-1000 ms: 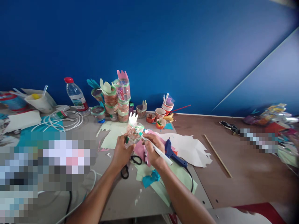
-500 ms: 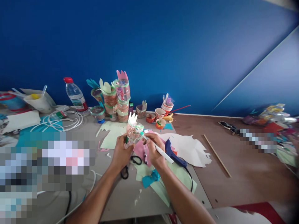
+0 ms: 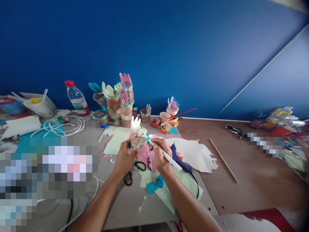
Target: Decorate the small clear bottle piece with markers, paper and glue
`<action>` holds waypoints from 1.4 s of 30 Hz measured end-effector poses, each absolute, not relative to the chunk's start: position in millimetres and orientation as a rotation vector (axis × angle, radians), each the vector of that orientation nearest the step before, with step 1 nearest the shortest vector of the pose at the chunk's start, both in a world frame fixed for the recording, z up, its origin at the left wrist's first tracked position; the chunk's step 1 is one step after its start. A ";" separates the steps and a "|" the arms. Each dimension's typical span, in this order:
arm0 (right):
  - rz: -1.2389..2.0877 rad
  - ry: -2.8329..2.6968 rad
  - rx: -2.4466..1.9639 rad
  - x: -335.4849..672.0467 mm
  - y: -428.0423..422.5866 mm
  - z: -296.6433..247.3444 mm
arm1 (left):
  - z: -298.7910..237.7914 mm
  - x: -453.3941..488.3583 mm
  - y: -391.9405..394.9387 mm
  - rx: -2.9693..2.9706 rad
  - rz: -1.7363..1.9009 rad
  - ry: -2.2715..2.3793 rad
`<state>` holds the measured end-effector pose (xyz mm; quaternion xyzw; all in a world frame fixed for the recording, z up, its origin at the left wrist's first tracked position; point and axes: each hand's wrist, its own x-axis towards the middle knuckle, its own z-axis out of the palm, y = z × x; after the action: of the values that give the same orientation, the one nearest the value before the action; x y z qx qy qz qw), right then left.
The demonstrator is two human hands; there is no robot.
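Near the middle of the table, my left hand (image 3: 126, 154) is closed around the lower part of a clear plastic cup (image 3: 137, 137) with a green-edged rim and pale paper petals standing up from it. My right hand (image 3: 161, 154) grips a white marker (image 3: 169, 158) with a green tip end, which points at the cup's upper side. Whether the tip touches the cup I cannot tell. Below and between my hands lie black-handled scissors (image 3: 140, 166), a pen (image 3: 150, 158) and pink paper (image 3: 142, 154). A blue glue gun (image 3: 181, 161) rests just right of my right hand.
Stacked decorated cups (image 3: 126, 112) stand against the blue wall, beside a red-capped bottle (image 3: 78, 101). Small paper cups (image 3: 165, 128) are at the back. White paper (image 3: 195, 153), green paper (image 3: 185, 182) and a wooden stick (image 3: 224, 161) lie rightward; a white cable (image 3: 79, 124) is coiled leftward.
The cup has turned slightly in my left hand and stands more upright. The marker in my right hand has shifted a little, its back end lower and further right.
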<state>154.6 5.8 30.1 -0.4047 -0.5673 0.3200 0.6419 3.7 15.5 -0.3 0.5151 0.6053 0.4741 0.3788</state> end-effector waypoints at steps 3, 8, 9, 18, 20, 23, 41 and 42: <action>0.731 -1.263 -0.903 156.4 5.8 30.9 | 1.3 2.4 15.9 1.287 1.207 1.519; 0.717 -1.277 -0.929 156.8 8.9 31.0 | 4.2 3.7 15.7 1.266 1.213 1.556; 0.711 -1.287 -0.927 156.7 9.7 30.4 | 4.3 4.2 15.7 1.265 1.212 1.561; 0.720 -1.272 -0.972 155.9 12.2 29.9 | -1.2 4.5 17.8 1.250 1.254 1.494; 0.714 -1.264 -0.984 156.1 12.0 30.1 | -1.1 4.4 17.5 1.245 1.261 1.493; 0.705 -1.259 -1.001 156.0 11.8 29.8 | -0.5 4.2 17.1 1.247 1.256 1.499; 0.713 -1.217 -1.066 155.8 12.3 30.9 | 7.5 4.2 15.0 1.251 1.212 1.497; 0.702 -1.219 -1.066 156.2 11.8 32.0 | 8.2 4.1 15.0 1.255 1.212 1.504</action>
<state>156.2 11.8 32.0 -0.4666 -0.5336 0.3070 0.6351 4.1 15.0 8.2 0.4976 0.5964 0.4806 0.4072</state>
